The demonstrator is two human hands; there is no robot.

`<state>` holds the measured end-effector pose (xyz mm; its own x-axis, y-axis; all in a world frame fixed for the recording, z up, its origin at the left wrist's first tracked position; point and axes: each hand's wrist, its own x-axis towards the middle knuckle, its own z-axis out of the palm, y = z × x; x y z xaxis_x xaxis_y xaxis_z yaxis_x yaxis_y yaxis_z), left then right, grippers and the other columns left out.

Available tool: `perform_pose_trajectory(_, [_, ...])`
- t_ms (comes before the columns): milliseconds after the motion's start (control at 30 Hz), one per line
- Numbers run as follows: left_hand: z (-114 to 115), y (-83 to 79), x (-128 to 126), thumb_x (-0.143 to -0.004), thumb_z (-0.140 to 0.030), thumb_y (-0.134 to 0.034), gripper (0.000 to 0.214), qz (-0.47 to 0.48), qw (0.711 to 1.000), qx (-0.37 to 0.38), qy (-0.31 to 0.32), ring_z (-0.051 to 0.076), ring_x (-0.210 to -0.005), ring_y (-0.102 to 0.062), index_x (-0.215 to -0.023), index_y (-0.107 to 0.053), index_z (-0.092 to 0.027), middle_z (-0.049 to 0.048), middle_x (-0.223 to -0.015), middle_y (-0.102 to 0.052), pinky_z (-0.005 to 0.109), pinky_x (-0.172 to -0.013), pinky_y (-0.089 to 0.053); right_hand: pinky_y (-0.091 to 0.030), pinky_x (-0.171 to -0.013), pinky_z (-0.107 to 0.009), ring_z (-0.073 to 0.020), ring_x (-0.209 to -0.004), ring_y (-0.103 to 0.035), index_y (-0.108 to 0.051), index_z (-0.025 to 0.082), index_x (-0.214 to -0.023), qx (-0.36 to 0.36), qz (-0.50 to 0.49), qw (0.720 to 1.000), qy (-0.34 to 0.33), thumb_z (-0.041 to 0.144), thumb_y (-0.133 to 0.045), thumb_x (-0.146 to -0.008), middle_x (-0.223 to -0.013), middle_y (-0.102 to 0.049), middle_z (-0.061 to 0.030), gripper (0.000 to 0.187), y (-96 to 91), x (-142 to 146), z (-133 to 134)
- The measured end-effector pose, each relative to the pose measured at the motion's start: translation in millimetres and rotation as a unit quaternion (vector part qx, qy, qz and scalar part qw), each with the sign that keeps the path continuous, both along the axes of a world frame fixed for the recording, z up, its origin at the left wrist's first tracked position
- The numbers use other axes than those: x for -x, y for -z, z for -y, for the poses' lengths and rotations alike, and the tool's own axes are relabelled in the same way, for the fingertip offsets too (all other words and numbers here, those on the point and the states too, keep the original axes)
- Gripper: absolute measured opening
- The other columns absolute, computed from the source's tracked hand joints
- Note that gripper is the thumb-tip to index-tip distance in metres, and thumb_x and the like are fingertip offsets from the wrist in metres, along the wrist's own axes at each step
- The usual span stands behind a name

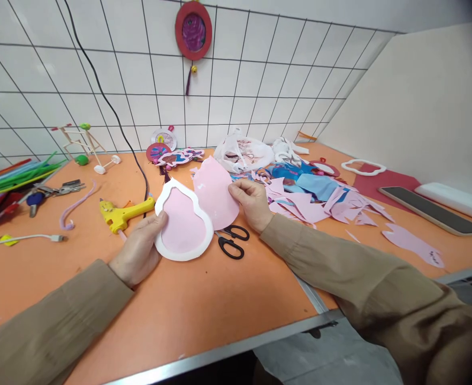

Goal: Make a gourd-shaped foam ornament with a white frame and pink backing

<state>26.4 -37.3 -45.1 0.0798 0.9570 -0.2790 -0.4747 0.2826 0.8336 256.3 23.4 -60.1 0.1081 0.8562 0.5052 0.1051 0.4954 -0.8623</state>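
Left fingers (161, 220) pinching white-rimmed gourd shape (183, 220) by left edge, left of scissors handles (234, 241). Right fingers (240, 188) pinching plain pink piece (215, 192), just beyond scissors handles. Light edge grip best: thin piece likely bends. Glue gun (126, 213) on worktop (236, 310), left of scissors handles.

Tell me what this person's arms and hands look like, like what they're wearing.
The left sleeve and right sleeve are long, plain khaki-brown, the right one creased near the elbow. The left hand and right hand wear no gloves.
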Motion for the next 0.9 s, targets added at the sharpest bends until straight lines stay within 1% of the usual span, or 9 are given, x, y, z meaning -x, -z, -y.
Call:
perform_pose_trajectory(100, [-0.2, 0.7, 0.5, -0.079, -0.023, -0.068, 0.016, -0.012, 1.000, -0.010, 0.002, 0.029, -0.082, -0.074, -0.080, -0.074, -0.008, 0.0116, -0.073, -0.076, 0.034, -0.069, -0.062, -0.038, -0.058, -0.026, -0.0116, -0.060, -0.045, -0.061, 0.017, -0.062, -0.004, -0.006, 1.000, 0.003, 0.036, -0.066, -0.071, -0.061, -0.054, 0.0014, 0.021, 2.2, -2.1, -4.0])
perform_pose_trajectory(167, [0.2, 0.3, 0.5, -0.080, -0.023, -0.067, 0.018, -0.018, 1.000, -0.009, 0.000, 0.030, -0.083, -0.074, -0.085, -0.074, -0.008, 0.0123, -0.076, -0.076, 0.035, -0.071, -0.062, -0.039, -0.058, -0.026, -0.0117, -0.061, -0.045, -0.061, 0.018, -0.062, -0.006, -0.010, 1.000, 0.007, 0.036, -0.066, -0.071, -0.061, -0.054, 0.0015, 0.021, 3.9, -3.5, -6.6])
perform_pose_trajectory(333, [1.4, -4.4, -1.7, -0.086, -0.019, -0.057, 0.024, -0.015, 1.000, 0.005, -0.022, 0.029, -0.086, -0.074, -0.102, -0.071, -0.006, 0.0145, -0.084, -0.077, 0.038, -0.078, -0.062, -0.039, -0.057, -0.027, -0.0112, -0.059, -0.043, -0.060, 0.018, -0.063, -0.005, -0.017, 1.000, 0.017, 0.038, -0.064, -0.072, -0.062, -0.052, 0.0018, 0.023, 7.7, -5.6, -12.5])
perform_pose_trajectory(467, [1.4, -6.6, -2.7, -0.090, -0.016, -0.052, 0.030, -0.008, 0.999, 0.003, -0.041, 0.029, -0.093, -0.072, -0.113, -0.067, -0.006, 0.0132, -0.090, -0.077, 0.040, -0.085, -0.060, -0.039, -0.057, -0.027, -0.0117, -0.061, -0.044, -0.061, 0.018, -0.065, 0.000, -0.013, 1.000, 0.016, 0.040, -0.064, -0.072, -0.064, -0.053, 0.0013, 0.024, 8.6, -5.2, -13.7])
perform_pose_trajectory(733, [0.1, -1.8, 0.2, -0.086, -0.020, -0.059, 0.029, 0.000, 1.000, -0.016, -0.025, 0.030, -0.092, -0.073, -0.110, -0.069, -0.007, 0.0137, -0.090, -0.077, 0.040, -0.084, -0.060, -0.037, -0.055, -0.027, -0.0112, -0.056, -0.042, -0.060, 0.018, -0.066, -0.005, 0.019, 1.000, -0.004, 0.037, -0.064, -0.075, -0.060, -0.049, 0.0026, 0.021, 5.5, -2.6, -8.0])
perform_pose_trajectory(900, [-0.1, -0.4, 1.5, -0.085, -0.021, -0.060, 0.025, -0.009, 1.000, -0.014, -0.010, 0.030, -0.094, -0.073, -0.102, -0.072, -0.008, 0.0129, -0.086, -0.078, 0.037, -0.081, -0.061, -0.038, -0.057, -0.027, -0.0120, -0.059, -0.043, -0.059, 0.019, -0.068, -0.021, 0.038, 0.999, -0.015, 0.035, -0.062, -0.076, -0.063, -0.051, 0.0020, 0.018, 4.6, -2.1, -6.3])
